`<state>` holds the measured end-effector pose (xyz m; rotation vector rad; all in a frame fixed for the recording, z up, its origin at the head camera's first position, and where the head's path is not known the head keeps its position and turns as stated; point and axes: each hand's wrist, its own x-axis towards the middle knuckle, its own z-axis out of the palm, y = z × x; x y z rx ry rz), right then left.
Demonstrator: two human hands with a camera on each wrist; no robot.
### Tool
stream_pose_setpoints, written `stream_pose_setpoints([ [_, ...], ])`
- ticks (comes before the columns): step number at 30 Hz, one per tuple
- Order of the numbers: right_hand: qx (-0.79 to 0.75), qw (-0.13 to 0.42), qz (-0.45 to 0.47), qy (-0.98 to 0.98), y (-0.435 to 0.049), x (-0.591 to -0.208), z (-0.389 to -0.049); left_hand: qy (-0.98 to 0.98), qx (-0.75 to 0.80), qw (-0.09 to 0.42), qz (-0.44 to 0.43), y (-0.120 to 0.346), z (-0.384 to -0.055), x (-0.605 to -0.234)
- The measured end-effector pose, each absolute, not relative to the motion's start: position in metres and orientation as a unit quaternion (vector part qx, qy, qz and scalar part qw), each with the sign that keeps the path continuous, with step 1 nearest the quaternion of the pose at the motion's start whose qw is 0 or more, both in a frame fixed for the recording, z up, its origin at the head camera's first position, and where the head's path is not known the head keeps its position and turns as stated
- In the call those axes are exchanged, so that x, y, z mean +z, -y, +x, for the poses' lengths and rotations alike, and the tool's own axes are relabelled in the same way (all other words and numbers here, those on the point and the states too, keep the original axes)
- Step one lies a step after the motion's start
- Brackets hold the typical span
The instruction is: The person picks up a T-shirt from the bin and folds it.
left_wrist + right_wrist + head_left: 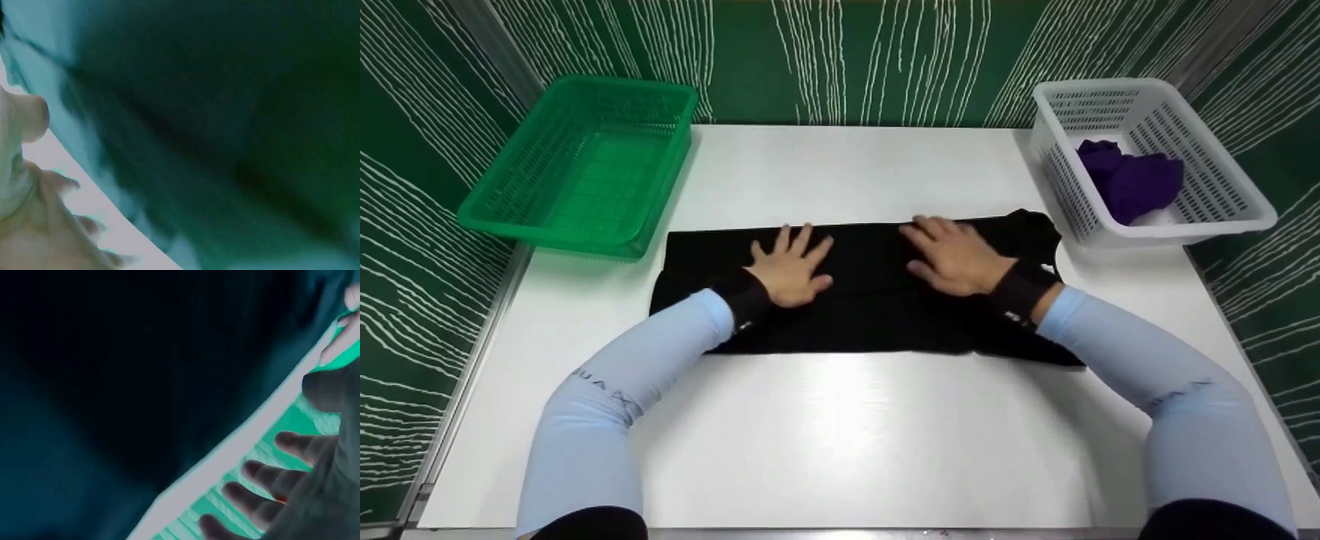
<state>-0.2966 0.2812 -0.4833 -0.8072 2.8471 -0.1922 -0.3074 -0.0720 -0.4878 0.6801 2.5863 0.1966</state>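
A black garment (870,322) lies folded into a long, flat strip across the white table, its right end bunched and uneven. My left hand (789,274) is spread on its left half, fingers straight and pointing away from me. Over the right half is my right hand (956,259), slightly blurred, fingers extended toward the far left; whether it presses the fabric cannot be told. Dark cloth (197,112) fills most of the left wrist view beside the left hand (34,219). In the right wrist view, the right hand's fingers (264,475) are loosely extended, holding nothing.
At the back left stands a green plastic basket (577,240) with nothing seen inside. A white basket (1177,229) at the back right holds crumpled purple cloth (1140,184). Green panels with white streaks (847,67) border the white table (840,442) at the back and sides.
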Motion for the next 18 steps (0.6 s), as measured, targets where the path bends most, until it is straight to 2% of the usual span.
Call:
stream_pose_setpoints([
  [3,-0.095,0.19,-0.218,-0.953,-0.283,-0.493,-0.299,-0.934,0.065,0.271,0.224,0.075,-0.314,-0.499],
  [6,-0.115,0.224,-0.129,-0.959,-0.309,-0.498,-0.297,-0.941,0.064,0.282,0.175,0.095,-0.321,-0.507],
  [10,-0.114,0.222,-0.035,-0.968,-0.346,-0.501,-0.292,-0.954,0.071,0.272,0.102,0.132,-0.321,-0.503],
  [14,-0.113,0.217,0.006,-0.97,-0.361,-0.5,-0.291,-0.96,0.094,0.26,0.053,0.156,-0.313,-0.488],
  [16,-0.107,0.193,0.009,-0.975,-0.36,-0.499,-0.292,-0.962,0.104,0.25,0.039,0.16,-0.308,-0.483],
  [18,-0.085,0.137,-0.003,-0.987,-0.355,-0.498,-0.288,-0.966,0.102,0.237,0.029,0.159,-0.306,-0.484],
])
